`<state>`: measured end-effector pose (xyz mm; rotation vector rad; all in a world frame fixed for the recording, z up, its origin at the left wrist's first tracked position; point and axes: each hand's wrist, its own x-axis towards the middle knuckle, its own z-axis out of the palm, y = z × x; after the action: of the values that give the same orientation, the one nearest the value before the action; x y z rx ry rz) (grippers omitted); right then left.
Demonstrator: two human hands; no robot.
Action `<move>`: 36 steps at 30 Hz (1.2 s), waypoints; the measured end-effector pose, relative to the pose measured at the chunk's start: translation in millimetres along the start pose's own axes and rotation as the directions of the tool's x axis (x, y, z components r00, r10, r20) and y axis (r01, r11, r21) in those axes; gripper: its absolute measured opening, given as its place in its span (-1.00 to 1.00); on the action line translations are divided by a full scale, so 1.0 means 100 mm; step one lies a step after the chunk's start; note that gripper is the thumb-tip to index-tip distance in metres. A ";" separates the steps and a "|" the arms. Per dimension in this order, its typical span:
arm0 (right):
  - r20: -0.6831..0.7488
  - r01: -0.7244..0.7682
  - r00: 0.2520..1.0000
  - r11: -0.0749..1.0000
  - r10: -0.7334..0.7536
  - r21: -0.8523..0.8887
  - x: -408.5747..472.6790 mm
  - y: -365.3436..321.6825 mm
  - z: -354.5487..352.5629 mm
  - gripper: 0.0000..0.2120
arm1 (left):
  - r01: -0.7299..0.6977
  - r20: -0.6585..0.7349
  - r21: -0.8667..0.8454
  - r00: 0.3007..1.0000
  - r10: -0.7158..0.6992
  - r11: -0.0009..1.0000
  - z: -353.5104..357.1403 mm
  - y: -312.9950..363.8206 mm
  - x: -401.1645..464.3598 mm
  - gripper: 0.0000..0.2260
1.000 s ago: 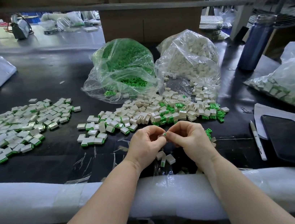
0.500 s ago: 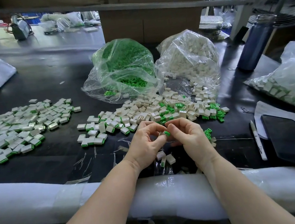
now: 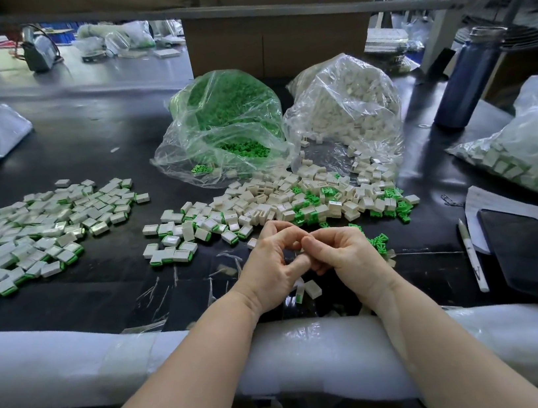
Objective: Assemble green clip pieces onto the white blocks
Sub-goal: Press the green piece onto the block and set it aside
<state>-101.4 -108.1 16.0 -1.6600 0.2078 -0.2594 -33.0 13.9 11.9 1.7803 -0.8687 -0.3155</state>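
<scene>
The black table [image 3: 87, 149] carries all the parts. At its far centre lie two clear bags: the bag of green clip pieces [image 3: 225, 123] on the left and the bag of white blocks [image 3: 344, 113] just beside it on the right, both open toward the person. A spread of assembled blocks [image 3: 36, 233] with green edges covers the left of the table. A mixed heap of loose white blocks and green clips [image 3: 294, 200] lies in front of the bags, just beyond the hands.

The left hand [image 3: 275, 268] and right hand [image 3: 346, 258] are together above the near edge, fingertips touching, fingers curled inward. The pinched part is hidden by the fingers; whether it is a block, a clip or both cannot be told. Two small white blocks [image 3: 309, 289] rest on the table directly beneath the hands. A few loose green clips [image 3: 378, 243] lie just right of the right hand
</scene>
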 end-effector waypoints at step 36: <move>-0.054 0.025 0.998 1.000 -0.025 -0.009 -0.01 0.00 0.03 -0.80 | -0.001 -0.009 -0.005 1.000 0.000 1.000 -0.01 0.00 0.01 -0.89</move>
<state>-101.7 -104.6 15.9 -1.6655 0.2292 -0.3230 -31.6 13.6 12.2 1.7760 -0.8616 -0.3089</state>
